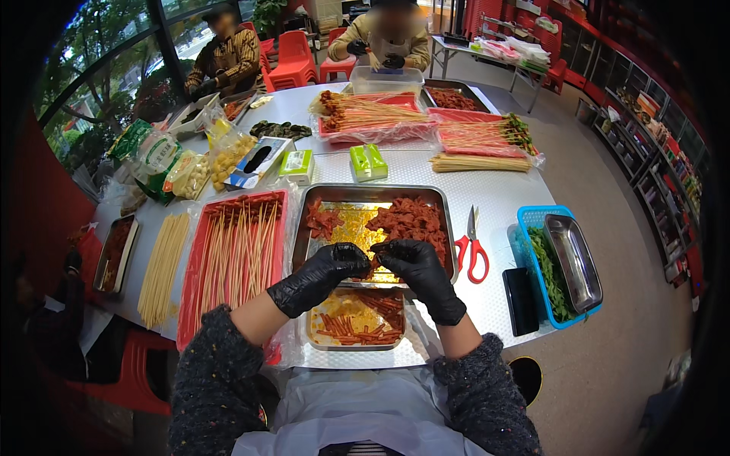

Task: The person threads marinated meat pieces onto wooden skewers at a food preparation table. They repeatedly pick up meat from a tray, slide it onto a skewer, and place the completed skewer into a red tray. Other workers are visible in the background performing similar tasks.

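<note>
Over the front part of a metal tray [300,228], my left hand [326,273] and my right hand [421,276], both in black gloves, pinch a small piece of red marinated meat [373,265] between their fingertips. Behind them in the same tray lie a large heap of marinated meat [415,223] on the right and a smaller pile [324,221] on the left. A smaller metal tray [356,346] with reddish strips [360,333] stands just in front. To the left, a red tray [189,310] lined with plastic film holds skewered meat with its bamboo sticks towards me.
Loose bamboo skewers [162,268] lie at the left. Red-handled scissors [471,251], a black phone [519,302] and a blue basket [527,214] with green leaves are at the right. Further back are tissue packs [368,162] and trays of skewers [376,117]. Several people sit around the table.
</note>
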Available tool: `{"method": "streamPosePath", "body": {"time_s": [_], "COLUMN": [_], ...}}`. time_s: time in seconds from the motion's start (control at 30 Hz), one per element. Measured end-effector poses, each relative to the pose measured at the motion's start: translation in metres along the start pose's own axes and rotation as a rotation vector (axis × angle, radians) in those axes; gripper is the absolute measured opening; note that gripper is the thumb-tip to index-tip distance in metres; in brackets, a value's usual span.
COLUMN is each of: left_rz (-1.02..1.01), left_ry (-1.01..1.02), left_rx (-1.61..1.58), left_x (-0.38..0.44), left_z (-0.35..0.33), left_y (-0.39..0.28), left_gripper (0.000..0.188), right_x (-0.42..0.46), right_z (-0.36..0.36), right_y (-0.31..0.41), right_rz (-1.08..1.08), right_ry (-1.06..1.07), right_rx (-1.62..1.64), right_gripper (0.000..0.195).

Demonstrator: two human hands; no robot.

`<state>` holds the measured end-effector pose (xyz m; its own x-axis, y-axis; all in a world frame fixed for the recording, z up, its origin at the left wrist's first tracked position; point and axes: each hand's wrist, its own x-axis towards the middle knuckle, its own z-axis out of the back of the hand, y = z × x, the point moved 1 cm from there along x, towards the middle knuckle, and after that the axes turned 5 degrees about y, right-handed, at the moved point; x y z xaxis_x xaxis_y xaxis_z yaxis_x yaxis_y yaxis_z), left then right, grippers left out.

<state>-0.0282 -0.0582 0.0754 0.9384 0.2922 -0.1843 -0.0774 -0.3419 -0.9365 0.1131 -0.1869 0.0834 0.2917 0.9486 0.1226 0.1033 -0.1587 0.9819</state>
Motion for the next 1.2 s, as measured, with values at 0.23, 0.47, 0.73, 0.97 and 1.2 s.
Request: {"method": "streamPosePath", "body": {"time_s": [0.23, 0.47, 0.73, 0.97, 1.2], "left_rz": [0.102, 0.006, 0.010, -0.017, 0.016], "left_ry": [0.075, -0.027, -0.062, -0.045, -0.067], "left_rx": [0.079, 0.099, 0.256, 0.359, 0.261], "left_x": [-0.005, -0.009, -0.018, -0.015, -0.026], "left_z": [-0.008, -0.011, -0.013, -0.009, -0.016], "left_y": [-0.007, -0.007, -0.013, 0.000, -0.005], "left_gripper": [0.018, 0.016, 0.022, 0.022, 0.029], "right_x": [0.001, -0.002, -0.005, -0.006, -0.008], "right_z": [0.001, -0.002, -0.002, -0.005, -0.004], "right_y": [-0.002, -0.004, -0.004, 0.002, -0.002], "right_rz": [0.016, -0.006, -0.039, -0.030, -0.018], "right_ry": [0.077, -0.018, -0.077, -0.076, -0.103], "right_rx": [-0.090, 0.050, 0.127, 0.130, 0.129], "right_gripper": [0.021, 0.018, 0.019, 0.019, 0.019]}}
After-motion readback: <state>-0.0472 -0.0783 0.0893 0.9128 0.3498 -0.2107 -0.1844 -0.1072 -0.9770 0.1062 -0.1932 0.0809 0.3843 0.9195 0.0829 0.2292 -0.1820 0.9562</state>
